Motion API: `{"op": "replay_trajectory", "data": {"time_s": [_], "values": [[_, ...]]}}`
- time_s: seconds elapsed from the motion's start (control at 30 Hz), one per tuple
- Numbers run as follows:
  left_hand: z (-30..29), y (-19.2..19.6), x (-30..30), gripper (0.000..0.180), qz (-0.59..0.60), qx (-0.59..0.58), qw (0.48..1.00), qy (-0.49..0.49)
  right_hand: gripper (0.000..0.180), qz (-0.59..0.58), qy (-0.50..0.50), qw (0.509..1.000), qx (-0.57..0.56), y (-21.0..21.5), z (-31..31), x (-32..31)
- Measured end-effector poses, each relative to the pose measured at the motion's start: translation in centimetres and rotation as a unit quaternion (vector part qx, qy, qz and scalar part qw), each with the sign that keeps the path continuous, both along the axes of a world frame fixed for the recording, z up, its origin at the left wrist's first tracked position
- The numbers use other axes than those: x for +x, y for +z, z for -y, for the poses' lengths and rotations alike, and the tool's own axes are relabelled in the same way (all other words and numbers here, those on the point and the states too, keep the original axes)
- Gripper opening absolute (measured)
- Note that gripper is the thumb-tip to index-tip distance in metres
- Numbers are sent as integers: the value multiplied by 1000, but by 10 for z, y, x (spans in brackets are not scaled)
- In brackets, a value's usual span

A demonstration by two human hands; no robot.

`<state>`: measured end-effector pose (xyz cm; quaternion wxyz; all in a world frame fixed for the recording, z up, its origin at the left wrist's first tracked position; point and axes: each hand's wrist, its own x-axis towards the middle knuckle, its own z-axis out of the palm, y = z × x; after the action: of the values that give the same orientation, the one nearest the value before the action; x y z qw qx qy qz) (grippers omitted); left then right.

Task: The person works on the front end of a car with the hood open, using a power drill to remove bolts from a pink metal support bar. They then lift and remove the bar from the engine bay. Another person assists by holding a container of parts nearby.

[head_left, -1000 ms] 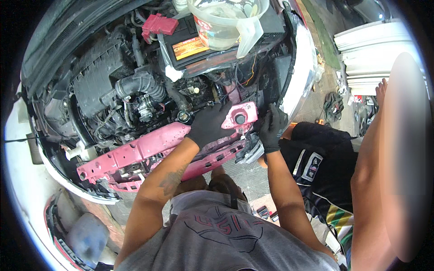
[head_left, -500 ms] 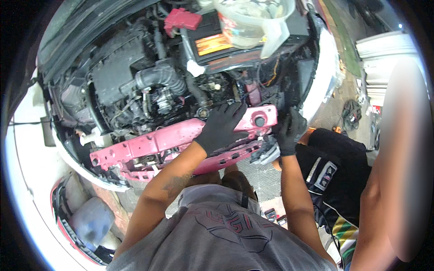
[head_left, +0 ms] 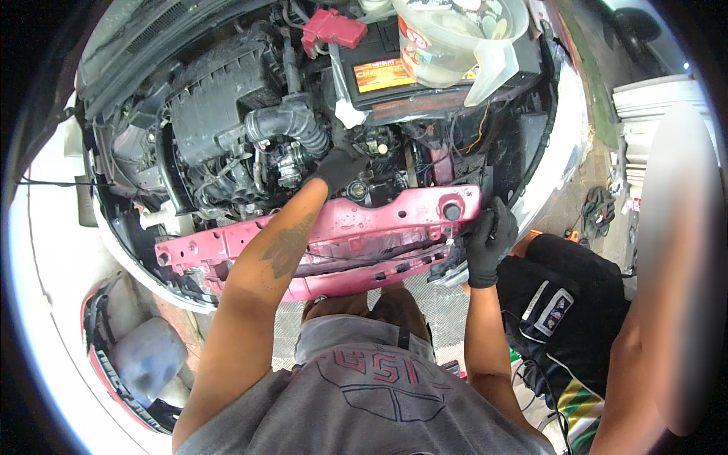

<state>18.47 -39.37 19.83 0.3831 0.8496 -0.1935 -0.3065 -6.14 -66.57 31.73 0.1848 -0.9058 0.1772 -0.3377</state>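
Black car battery with an orange rectangular label at the far edge of the engine bay; red terminal cover beside it, clear plastic jug on top. Pink, scuffed front crossmember spanning the bay's near edge. Gloved left hand reaching past it, closure impossible to tell. Gloved right hand clasped on its right end.

Black gloves on both the left hand and right hand, bare forearms, tattoo on the left one, grey printed tee.
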Motion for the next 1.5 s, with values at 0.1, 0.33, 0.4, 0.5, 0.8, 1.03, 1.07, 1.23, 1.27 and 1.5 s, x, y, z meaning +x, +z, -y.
{"op": "replay_trajectory", "data": {"time_s": [0.1, 0.33, 0.4, 0.5, 0.8, 1.03, 1.07, 1.23, 1.27, 1.5], "values": [[11, -8, 10, 32, 12, 59, 997, -45, 28, -94, 20, 995, 41, 6, -9, 2], [17, -90, 22, 58, 117, 197, 972, -58, 22, -133, 58, 967, 209, 20, -1, 3], [26, -84, 23, 63, 95, 181, 979, 0, 22, -134, 59, 959, 243, 23, 2, 1], [39, -55, 24, 65, 93, 150, 983, 47, 22, -124, 73, 963, 229, 17, 8, -2], [17, -89, 32, 37, 222, 115, 964, -86, 23, -134, 115, 963, 204, 20, 15, -1], [1, -94, 43, 36, 93, 12, 988, -119, 24, -109, 133, 968, 185, 16, 17, 1], [-6, -94, 47, 36, 58, 7, 993, -98, 25, -107, 139, 968, 177, 12, 18, 1], [25, -51, 25, 39, -49, 14, 997, 56, 28, -120, 94, 868, 472, -13, 22, -19], [33, -47, 18, 39, -57, 15, 994, 90, 29, -128, 150, 919, 341, 5, 23, -10], [29, -17, 17, 39, 99, 193, 973, -83, 27, -164, 155, 954, 196, -8, 42, -9]]}}
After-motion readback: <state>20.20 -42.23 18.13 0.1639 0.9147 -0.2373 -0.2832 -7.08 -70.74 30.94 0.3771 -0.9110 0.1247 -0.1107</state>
